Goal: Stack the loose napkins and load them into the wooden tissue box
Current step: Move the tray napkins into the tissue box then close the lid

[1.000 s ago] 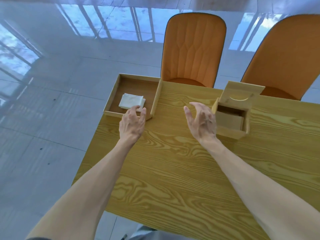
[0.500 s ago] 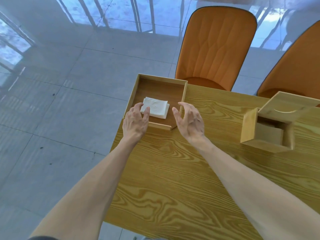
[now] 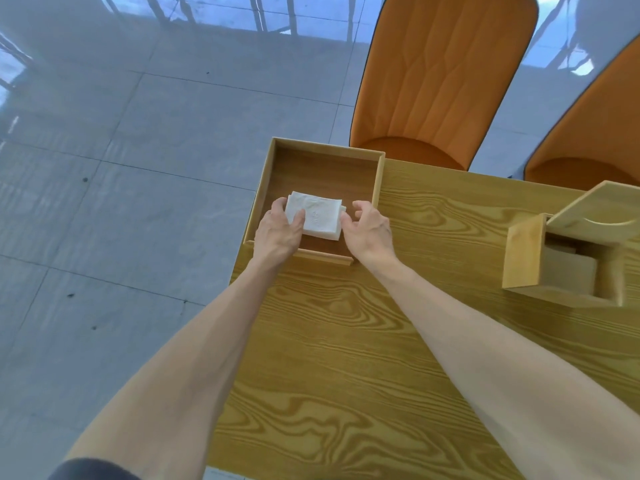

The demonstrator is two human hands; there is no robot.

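Note:
A white stack of napkins (image 3: 317,216) lies inside a shallow wooden tray (image 3: 263,181) at the table's far left corner. My left hand (image 3: 278,232) grips the stack's left edge, thumb on top. On the stack's right edge, my right hand (image 3: 367,230) presses with curled fingers. The wooden tissue box (image 3: 523,254) stands at the right, its hinged lid (image 3: 602,209) raised and its inside open toward me.
The wooden table (image 3: 363,341) ends just left of the tray, with grey tiled floor (image 3: 121,202) beyond. Two orange chairs (image 3: 440,74) stand behind the table's far edge.
Both hands moved forward into the tray and closed on the two sides of the napkin stack. The view shifted left, so the tissue box now sits near the right edge.

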